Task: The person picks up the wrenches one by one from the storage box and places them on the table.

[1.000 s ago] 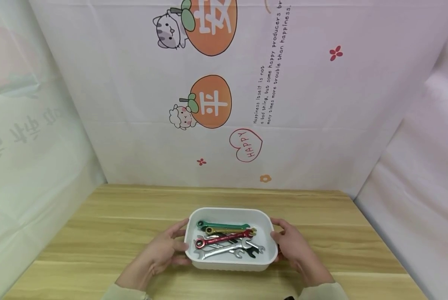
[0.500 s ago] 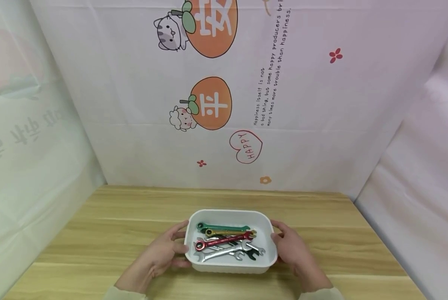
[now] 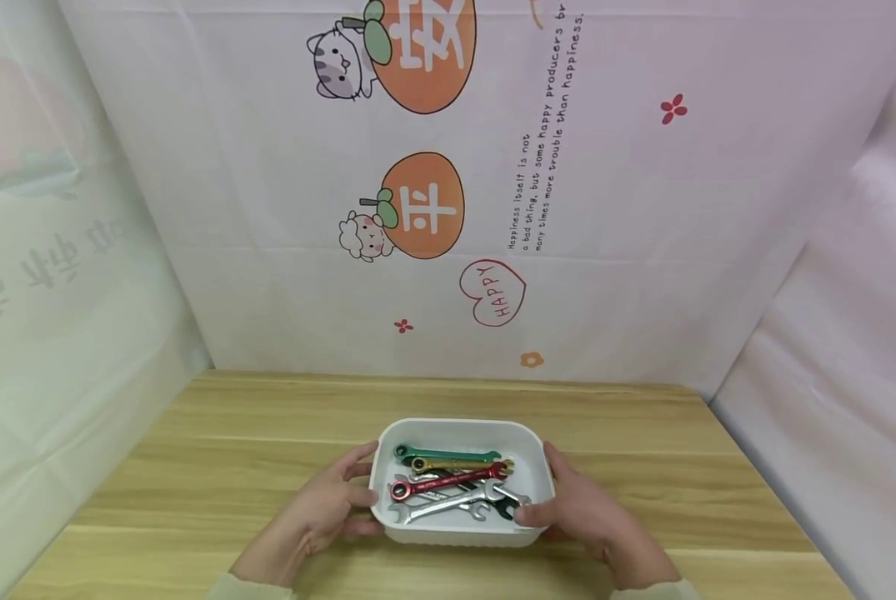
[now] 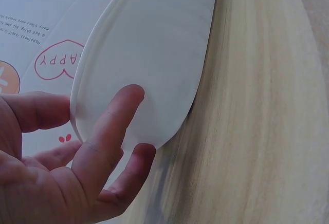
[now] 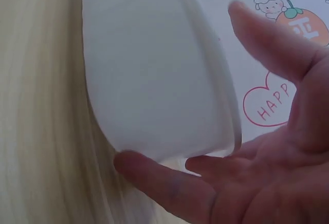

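Fingers loosely spread, your left hand (image 3: 331,498) touches the left end of the box (image 3: 463,538); your right hand (image 3: 581,507), likewise spread, touches the right, thumb over its edge. Inside lie wrenches (image 3: 451,481), and the box sits on the table (image 3: 718,500).

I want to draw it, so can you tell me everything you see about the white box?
The white box is a shallow, open-topped rectangle with rounded corners and a thin rim. It looks like smooth plastic. It is upright at the wooden table; whether its bottom rests flat isn't clear. A heap of wrenches lies inside. The left grip touches one short end; the right grip is at the other, partly hiding the near corner.
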### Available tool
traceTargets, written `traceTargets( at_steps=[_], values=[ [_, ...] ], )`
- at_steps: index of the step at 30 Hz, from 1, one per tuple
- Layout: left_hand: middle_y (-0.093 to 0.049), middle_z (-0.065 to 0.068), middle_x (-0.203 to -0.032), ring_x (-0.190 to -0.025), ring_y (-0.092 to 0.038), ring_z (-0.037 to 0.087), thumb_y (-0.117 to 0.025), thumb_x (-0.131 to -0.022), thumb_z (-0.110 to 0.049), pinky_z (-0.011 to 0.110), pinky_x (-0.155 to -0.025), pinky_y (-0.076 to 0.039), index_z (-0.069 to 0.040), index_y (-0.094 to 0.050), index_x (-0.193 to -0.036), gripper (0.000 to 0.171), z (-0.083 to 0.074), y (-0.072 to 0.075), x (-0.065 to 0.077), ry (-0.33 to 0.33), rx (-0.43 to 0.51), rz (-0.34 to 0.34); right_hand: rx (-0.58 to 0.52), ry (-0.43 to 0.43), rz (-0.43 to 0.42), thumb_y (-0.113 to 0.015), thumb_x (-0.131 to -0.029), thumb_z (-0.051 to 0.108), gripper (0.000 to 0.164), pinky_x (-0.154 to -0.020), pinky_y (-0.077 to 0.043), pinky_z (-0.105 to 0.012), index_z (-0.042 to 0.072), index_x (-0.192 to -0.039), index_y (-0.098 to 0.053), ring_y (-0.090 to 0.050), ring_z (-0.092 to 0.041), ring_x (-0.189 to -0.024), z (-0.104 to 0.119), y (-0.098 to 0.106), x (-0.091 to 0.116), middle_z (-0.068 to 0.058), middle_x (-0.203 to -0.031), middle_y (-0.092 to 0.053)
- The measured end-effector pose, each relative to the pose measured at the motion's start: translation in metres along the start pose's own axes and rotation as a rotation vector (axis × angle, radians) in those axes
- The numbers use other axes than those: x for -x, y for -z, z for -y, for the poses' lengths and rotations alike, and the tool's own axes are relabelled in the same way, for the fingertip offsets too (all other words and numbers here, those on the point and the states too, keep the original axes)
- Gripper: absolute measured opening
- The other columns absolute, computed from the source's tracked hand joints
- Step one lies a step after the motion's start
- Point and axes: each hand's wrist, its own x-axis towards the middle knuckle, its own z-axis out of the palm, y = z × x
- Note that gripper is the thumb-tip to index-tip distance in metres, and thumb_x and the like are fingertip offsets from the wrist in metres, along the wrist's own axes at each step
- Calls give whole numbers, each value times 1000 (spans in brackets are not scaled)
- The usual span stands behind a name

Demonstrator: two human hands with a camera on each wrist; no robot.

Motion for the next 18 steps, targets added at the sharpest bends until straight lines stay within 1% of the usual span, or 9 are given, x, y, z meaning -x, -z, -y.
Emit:
traceTargets(
  at_steps=[2,4,5,8,12,14,16,18],
  values=[
    [-19,37,-149,-95,-63,46,-54,-82,18,52,-77,-57,-3,-18,-158,86,0,0,0,1,-1,0,82,2,-13,-91,-63,2,130,-97,-45,-54,-1,-158,-2,-57,-36,-104,0,1,-1,-37,-143,-35],
    [-20,36,-149,-95,-63,45,-54,-82,18,53,-77,-57,-3,-18,-158,86,0,0,-1,3,-1,0,158,9,-25,-93,-59,6,135,-107,-32,-58,-2,-157,-1,-50,-38,-112,-1,2,-1,-37,-148,-32],
    [-20,36,-149,-95,-63,45,-54,-82,18,53,-76,-57,-3,-18,-158,87,0,0,-1,3,0,1,181,14,-28,-94,-58,7,136,-109,-26,-60,-2,-157,-1,-47,-39,-116,-1,3,-1,-37,-149,-29],
    [-20,36,-148,-96,-63,45,-54,-82,18,53,-77,-57,-3,-18,-158,87,0,0,-1,5,3,0,178,18,-14,-94,-57,8,138,-111,-22,-62,-1,-157,1,-46,-40,-118,-2,3,-1,-38,-149,-29],
    [-20,36,-148,-96,-63,45,-54,-82,17,53,-77,-57,-3,-18,-158,87,0,0,0,5,3,-1,167,25,-13,-95,-56,9,139,-110,-24,-61,-1,-158,1,-49,-38,-115,-4,3,-1,-36,-146,-35],
    [-19,36,-148,-96,-63,45,-54,-82,17,53,-77,-57,-3,-18,-158,87,0,1,0,4,2,-1,171,26,-24,-95,-56,9,138,-108,-28,-60,-1,-158,-2,-51,-38,-113,-4,3,-2,-35,-144,-38],
    [-19,36,-148,-97,-63,46,-54,-82,17,53,-77,-57,-3,-18,-158,87,0,1,1,3,-4,-2,162,24,-49,-94,-59,8,130,-105,-35,-56,-1,-157,-8,-52,-37,-112,-5,3,-4,-33,-144,-40],
    [-19,37,-148,-97,-62,46,-54,-82,17,53,-77,-57,-3,-18,-158,87,0,1,1,3,-8,-3,108,20,-77,-89,-69,5,113,-96,-46,-53,-2,-156,-17,-56,-36,-110,-6,4,-7,-34,-144,-40]
  ],
)
